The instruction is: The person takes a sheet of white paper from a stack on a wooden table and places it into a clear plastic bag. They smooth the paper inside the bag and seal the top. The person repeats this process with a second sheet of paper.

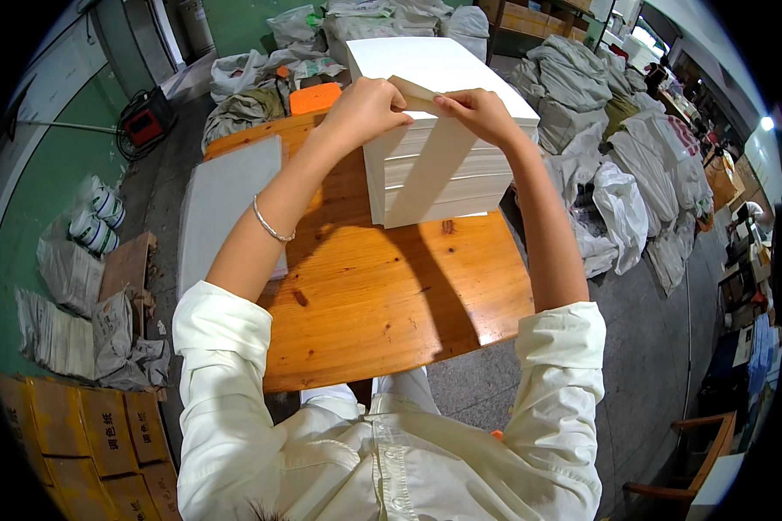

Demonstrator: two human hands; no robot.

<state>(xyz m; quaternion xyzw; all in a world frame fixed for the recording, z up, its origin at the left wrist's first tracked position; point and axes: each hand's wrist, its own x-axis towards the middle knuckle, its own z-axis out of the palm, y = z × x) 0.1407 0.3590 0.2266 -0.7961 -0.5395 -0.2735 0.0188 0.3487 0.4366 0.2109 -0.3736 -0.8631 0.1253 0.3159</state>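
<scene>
A tall stack of white paper [447,62] stands on the wooden table [382,286], its layers showing at the near side. Both my arms reach forward to the stack's near top edge. There my left hand [369,108] is closed, its fingers curled at the left part of the edge. My right hand [482,115] pinches the edge farther right between thumb and fingers. Between the two hands, a shaded paper edge [415,92] is bent up from the stack. How many sheets are held cannot be made out.
A grey-white flat board [230,195] lies on the table's left side, with an orange item [315,99] near the far edge. Wrapped bundles [573,95] crowd the floor behind and right. Cartons [104,434] are stacked at lower left; a wooden chair [704,464] stands lower right.
</scene>
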